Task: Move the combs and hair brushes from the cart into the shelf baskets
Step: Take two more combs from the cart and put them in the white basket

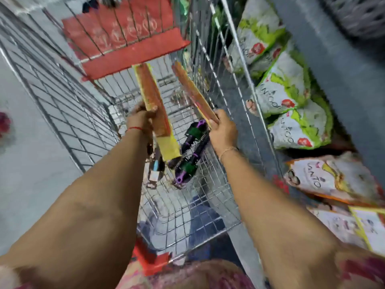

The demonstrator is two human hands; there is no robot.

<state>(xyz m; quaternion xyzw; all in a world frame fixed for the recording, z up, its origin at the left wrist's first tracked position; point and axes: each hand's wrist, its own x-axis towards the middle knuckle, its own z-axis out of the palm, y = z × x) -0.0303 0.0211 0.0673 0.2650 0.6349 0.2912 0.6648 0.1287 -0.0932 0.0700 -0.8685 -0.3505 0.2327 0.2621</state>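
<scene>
Both of my arms reach into a wire shopping cart (220,84). My left hand (140,118) grips a long brown comb in yellow packaging (153,105), held upright above the cart. In my right hand (223,132) is a second brown comb (192,91), slanting up and to the left. On the cart floor between my hands lie black hair brushes with purple and green parts (192,151). A few smaller packaged items (154,174) lie under my left wrist, too blurred to name.
The cart's red child-seat flap (129,44) stands at its far end. To the right, shelves hold white-and-green bags (287,88) and orange-trimmed packets (333,180). Grey floor lies left of the cart. No shelf baskets show.
</scene>
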